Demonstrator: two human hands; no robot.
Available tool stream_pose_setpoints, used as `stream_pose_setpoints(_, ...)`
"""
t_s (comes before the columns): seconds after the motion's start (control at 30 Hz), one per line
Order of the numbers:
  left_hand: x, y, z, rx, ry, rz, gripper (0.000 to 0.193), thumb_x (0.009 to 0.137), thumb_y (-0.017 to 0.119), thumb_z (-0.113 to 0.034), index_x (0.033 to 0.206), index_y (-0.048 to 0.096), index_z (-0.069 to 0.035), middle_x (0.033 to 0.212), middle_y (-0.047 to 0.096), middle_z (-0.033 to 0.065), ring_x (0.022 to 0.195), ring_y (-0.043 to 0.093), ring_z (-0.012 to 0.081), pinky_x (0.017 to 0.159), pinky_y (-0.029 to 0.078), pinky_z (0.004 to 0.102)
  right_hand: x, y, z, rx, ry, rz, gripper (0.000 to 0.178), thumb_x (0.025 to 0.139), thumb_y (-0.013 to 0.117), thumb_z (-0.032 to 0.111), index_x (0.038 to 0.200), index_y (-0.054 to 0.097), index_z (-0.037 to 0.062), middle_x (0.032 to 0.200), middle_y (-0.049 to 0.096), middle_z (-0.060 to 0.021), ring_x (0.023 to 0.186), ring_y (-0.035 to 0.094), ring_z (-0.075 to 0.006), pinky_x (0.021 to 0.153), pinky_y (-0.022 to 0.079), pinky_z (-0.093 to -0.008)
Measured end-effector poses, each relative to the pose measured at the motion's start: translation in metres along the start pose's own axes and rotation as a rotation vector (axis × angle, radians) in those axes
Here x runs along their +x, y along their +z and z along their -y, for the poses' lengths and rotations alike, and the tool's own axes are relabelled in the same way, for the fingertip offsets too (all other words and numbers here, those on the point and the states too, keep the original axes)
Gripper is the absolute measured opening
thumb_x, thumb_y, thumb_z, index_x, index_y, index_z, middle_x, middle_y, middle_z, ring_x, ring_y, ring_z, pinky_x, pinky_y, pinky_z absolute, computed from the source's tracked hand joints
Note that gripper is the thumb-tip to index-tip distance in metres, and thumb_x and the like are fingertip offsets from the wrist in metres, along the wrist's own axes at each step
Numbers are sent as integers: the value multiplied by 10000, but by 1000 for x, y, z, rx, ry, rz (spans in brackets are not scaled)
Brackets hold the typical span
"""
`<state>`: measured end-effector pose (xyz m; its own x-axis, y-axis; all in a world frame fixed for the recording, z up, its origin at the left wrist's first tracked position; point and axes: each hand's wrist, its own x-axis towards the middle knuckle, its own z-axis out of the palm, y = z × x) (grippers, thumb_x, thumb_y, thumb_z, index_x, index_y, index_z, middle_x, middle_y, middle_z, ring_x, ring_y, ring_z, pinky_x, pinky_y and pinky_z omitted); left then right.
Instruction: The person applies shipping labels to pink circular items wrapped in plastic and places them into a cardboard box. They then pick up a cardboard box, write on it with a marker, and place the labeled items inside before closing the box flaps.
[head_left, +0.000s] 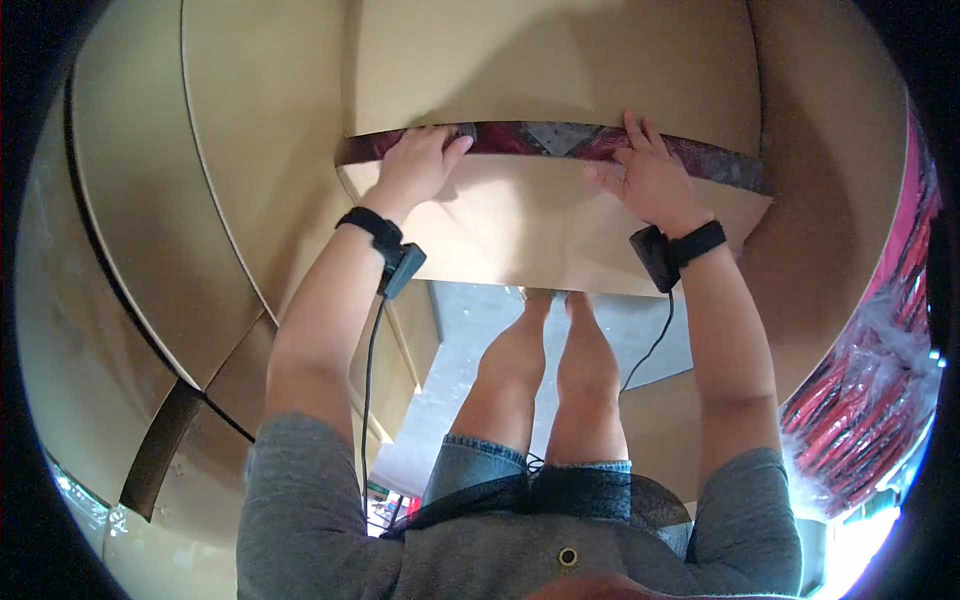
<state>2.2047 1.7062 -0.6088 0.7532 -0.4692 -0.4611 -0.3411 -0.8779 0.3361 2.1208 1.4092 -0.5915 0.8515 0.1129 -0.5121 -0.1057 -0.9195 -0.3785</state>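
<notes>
A large brown cardboard carton (550, 65) stands in front of me. Across it runs a curved dark strip (495, 137), deep red with grey patterned patches; whether it is a gap onto contents or a band cannot be told. Below the strip, a cardboard flap (510, 225) slopes toward me. My left hand (425, 165) lies over the strip's left part, fingertips bent over and partly hidden, thumb apart. Toward the strip's right end, my right hand (650, 172) rests flat with fingers spread, touching the strip and the flap's upper edge. Neither hand visibly holds anything.
Tall cardboard panels (130, 200) rise on my left, and another cardboard wall (830, 180) curves along my right. Red items in clear plastic wrap (860, 400) are stacked at the far right. Black wrist straps (372, 228) carry small devices with cables hanging down. Grey floor (465, 330) shows below.
</notes>
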Motion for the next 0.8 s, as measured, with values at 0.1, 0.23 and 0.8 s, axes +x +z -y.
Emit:
stream_pose_setpoints(0.1, -3, 10, -5, -51, 110, -207, 407, 691, 667, -307, 981, 543, -49, 921, 508, 150, 889, 491, 340, 786, 397, 429, -5, 14, -5, -19, -39, -224, 418, 664, 658, 346, 961, 579, 63, 1315, 342, -151, 1212, 311, -331, 963, 295, -473)
stream_pose_setpoints(0.23, -7, 17, -11, -33, 105, -424, 339, 696, 658, -324, 872, 561, -51, 1042, 479, 122, 979, 448, 307, 807, 362, 438, -7, 22, -9, 31, -91, -295, 379, 646, 684, 277, 938, 555, 73, 1299, 368, -128, 1197, 325, -326, 960, 271, -494)
stream_pose_setpoints(0.8, -20, -5, -24, 109, 93, -171, 338, 659, 696, -298, 828, 599, -22, 1386, 218, 159, 1282, 182, 347, 1017, 115, 524, -11, 1, 6, -79, 12, -149, 496, 622, 710, 305, 1007, 514, 60, 1396, 188, -116, 1287, 159, -326, 939, 171, -651)
